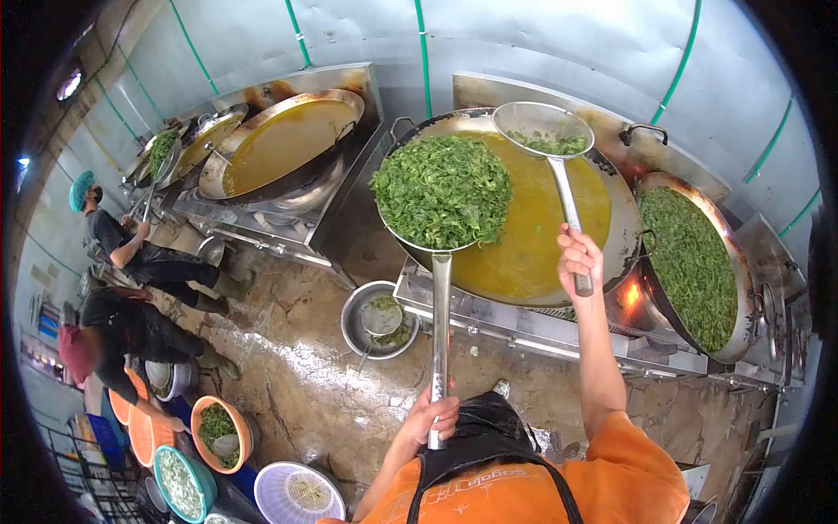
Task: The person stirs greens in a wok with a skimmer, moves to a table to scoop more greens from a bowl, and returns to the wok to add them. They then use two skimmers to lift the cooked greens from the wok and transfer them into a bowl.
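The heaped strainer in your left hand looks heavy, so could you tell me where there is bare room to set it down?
The bare patches are the stone floor between the metal basin and the orange bowls, and the steel ledge in front of the big wok. The lower-left corner is crowded with tubs, and the right wok is full of greens.

**Only one printed mark, and it could not be read**

A line of orange lettering ran across the black apron [489,476] at the bottom centre of the frame. It appeared upside down and blurred, so no word could be made out. Nothing else carried text.
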### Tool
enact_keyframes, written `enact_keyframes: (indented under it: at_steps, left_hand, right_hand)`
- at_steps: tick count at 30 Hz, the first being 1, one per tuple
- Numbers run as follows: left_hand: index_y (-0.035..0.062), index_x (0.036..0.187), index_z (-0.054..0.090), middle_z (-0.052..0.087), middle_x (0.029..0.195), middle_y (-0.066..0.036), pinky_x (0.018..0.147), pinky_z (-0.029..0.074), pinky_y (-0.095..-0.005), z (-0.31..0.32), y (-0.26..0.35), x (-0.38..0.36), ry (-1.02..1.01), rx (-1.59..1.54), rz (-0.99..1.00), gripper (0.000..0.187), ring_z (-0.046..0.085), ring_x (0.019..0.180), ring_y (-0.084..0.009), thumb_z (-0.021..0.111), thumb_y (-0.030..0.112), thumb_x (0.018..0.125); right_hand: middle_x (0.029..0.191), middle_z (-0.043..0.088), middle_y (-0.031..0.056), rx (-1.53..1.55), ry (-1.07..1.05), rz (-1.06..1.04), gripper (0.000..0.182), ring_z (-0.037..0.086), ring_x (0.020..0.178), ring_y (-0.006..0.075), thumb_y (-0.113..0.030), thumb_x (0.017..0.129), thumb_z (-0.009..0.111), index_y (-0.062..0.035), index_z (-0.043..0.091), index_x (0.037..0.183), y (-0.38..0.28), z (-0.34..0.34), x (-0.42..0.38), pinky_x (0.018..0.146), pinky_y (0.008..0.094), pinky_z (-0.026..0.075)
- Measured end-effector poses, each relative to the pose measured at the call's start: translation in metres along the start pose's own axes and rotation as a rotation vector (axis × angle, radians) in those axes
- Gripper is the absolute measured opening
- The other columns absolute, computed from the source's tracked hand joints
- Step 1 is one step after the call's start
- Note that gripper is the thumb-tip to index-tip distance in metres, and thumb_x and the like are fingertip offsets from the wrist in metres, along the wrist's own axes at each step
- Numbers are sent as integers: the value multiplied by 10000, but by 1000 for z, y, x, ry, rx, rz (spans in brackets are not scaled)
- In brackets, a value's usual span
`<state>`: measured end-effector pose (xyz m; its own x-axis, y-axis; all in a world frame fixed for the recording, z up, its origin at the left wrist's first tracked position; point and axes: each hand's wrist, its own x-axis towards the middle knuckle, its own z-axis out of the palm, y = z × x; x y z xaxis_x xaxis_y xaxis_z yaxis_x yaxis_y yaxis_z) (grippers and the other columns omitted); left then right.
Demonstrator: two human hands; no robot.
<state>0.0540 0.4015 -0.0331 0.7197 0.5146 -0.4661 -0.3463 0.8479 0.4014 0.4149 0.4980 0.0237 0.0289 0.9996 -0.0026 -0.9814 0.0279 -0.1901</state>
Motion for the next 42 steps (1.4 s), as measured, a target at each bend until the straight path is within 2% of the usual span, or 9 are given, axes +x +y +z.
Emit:
enact_keyframes:
  at_steps: [4, 12, 17, 20, 24, 26, 28, 34, 42]
  left_hand:
    - [160, 1148, 425, 356, 595, 31, 358, 299, -235, -8, 7, -3, -51, 6, -6, 292, 308, 390, -53, 550, 50, 908]
    - [158, 1138, 426, 353, 583, 32, 354, 302, -237, -20, 19, -6, -81, 35, -49, 288, 315, 382, -55, 550, 39, 907]
    - [158, 1133, 424, 355, 586, 31, 358, 305, -239, -24, 25, -8, -95, 56, -65, 287, 317, 383, -58, 557, 43, 905]
    - [156, 1132, 424, 356, 591, 31, 362, 305, -237, -26, 25, -7, -112, 69, -71, 289, 322, 392, -58, 565, 51, 903]
    - [149, 1134, 424, 359, 605, 33, 371, 300, -232, -23, 26, -9, -137, 42, -68, 292, 331, 413, -54, 578, 61, 902]
    - [147, 1138, 418, 366, 615, 34, 380, 302, -229, -22, 26, -11, -126, 35, -38, 297, 332, 420, -54, 580, 62, 904]
    - [149, 1139, 411, 369, 619, 36, 387, 307, -227, -25, 22, -7, -161, 51, -43, 298, 332, 424, -53, 576, 61, 907]
    - [163, 1137, 433, 359, 596, 49, 364, 290, -219, -28, 24, -8, -190, 59, -56, 289, 325, 399, -39, 585, 78, 906]
    - [161, 1143, 444, 360, 595, 46, 367, 288, -216, -36, 30, -6, -164, 60, -71, 296, 324, 396, -42, 591, 72, 901]
  right_hand:
    - [653, 382, -30, 98, 6, 59, 178, 346, 375, 13, -99, 964, 457, -10, 490, 1115, -4, 8, -18, 285, 190, 331]
    - [623, 394, 20, -1143, 380, -43, 347, 400, 375, 109, -62, 890, 562, -92, 353, 1166, 55, 61, -76, 322, 294, 411]
    - [716, 597, 251, -2125, 400, 5, 478, 618, 590, 413, -108, 878, 541, 32, 279, 1253, 103, 17, -105, 566, 481, 525]
    - [653, 568, 149, -2484, 241, -25, 495, 592, 475, 234, -86, 867, 583, 30, 261, 1224, 144, -26, -117, 440, 388, 475]
    - [751, 595, 316, -2274, 237, 91, 590, 617, 689, 475, -86, 850, 524, 53, 189, 1316, 169, -30, -115, 643, 502, 509]
    - [722, 585, 223, -1952, 347, 196, 643, 614, 563, 366, -30, 826, 535, -8, 173, 1356, 163, -42, -107, 531, 438, 510]
    - [734, 496, 50, -1345, 553, 129, 460, 463, 397, 107, 53, 800, 554, -45, 363, 1207, 156, -13, -103, 325, 259, 381]
    - [657, 453, 19, -1100, 428, -17, 317, 390, 360, 93, 14, 827, 557, -78, 460, 1114, 103, 11, -127, 296, 238, 312]
    - [603, 368, -26, -702, 483, 171, 220, 312, 356, 48, -93, 902, 557, -142, 452, 1090, 109, -20, -180, 290, 217, 267]
